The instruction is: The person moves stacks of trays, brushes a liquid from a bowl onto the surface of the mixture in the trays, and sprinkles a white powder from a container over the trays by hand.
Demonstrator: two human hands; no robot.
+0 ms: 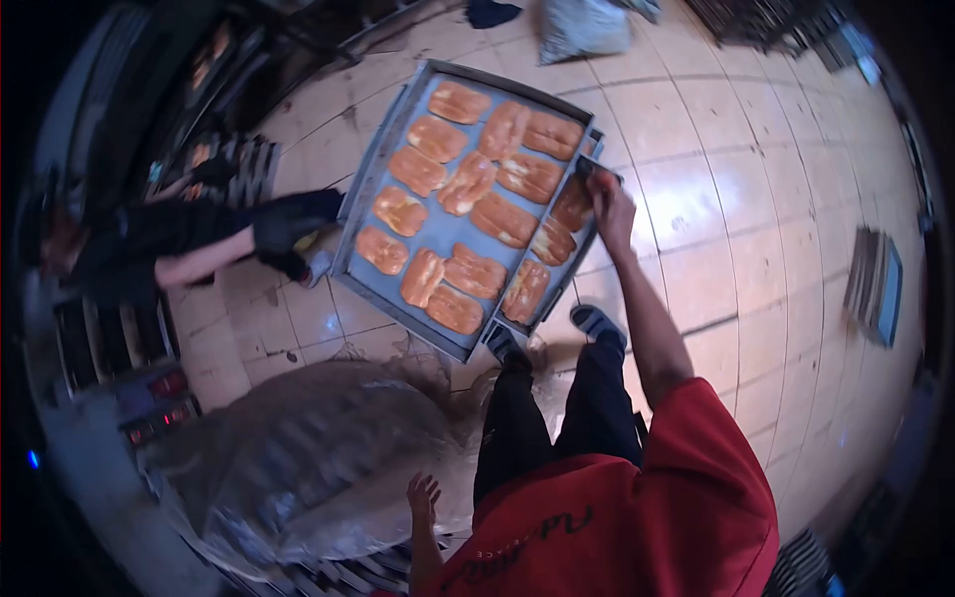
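Observation:
My right hand is closed at the far right corner of a lower baking tray, with something dark, perhaps a cloth, under the fingers. Several golden-brown breads lie in that tray's exposed strip. Overlapping it from the left is an upper baking tray, bearing rows of flattish glossy breads. My left hand hangs low by my side, fingers apart, holding nothing, near a plastic-covered heap.
At the left, a person in dark clothes reaches a dark-gloved hand toward the upper tray's left edge. The plastic-covered heap lies lower left. A pale sack rests on the tiled floor; stacked flat panels stand at right.

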